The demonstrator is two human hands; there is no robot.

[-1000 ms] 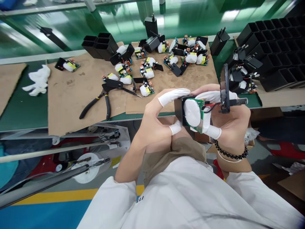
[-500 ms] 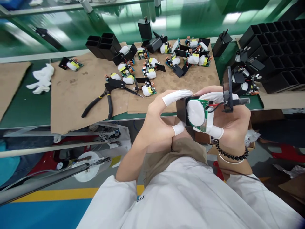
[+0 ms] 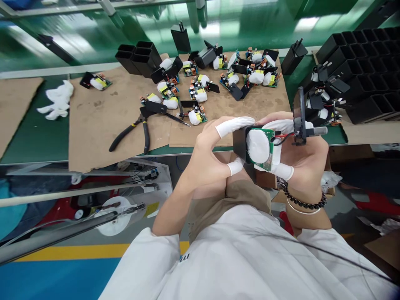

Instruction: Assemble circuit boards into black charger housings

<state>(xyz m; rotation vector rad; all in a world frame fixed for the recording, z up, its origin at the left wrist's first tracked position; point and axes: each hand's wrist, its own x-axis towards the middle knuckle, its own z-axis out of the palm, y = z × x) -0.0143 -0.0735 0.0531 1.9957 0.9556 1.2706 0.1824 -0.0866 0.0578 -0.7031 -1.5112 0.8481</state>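
With white finger cots on thumb and finger, my left hand (image 3: pixel 212 152) grips a black plastic charger case (image 3: pixel 240 143) by its sides. My right hand (image 3: pixel 308 156), also in finger cots, pinches a green circuit board (image 3: pixel 267 163) by its edges. White putty-like filler (image 3: pixel 258 146) covers much of the board, whose left end sits at the mouth of the case. Red and black wires run from the board to a black plug cover (image 3: pixel 300 118) with a metal pin, which stands upright over my right palm.
Several boards with white filler (image 3: pixel 195 116) lie on the cardboard (image 3: pixel 118 112). Black-and-yellow pliers (image 3: pixel 137 127) rest left of them. Empty black cases stand in a block (image 3: pixel 359 75) at right and a small group (image 3: pixel 142 60) at back left. White gloves (image 3: pixel 58 100) lie far left.
Both hands keep their grip on the case and board, which hold nearly the same position. The view has shifted slightly, and a dark cord now crosses the shirt.
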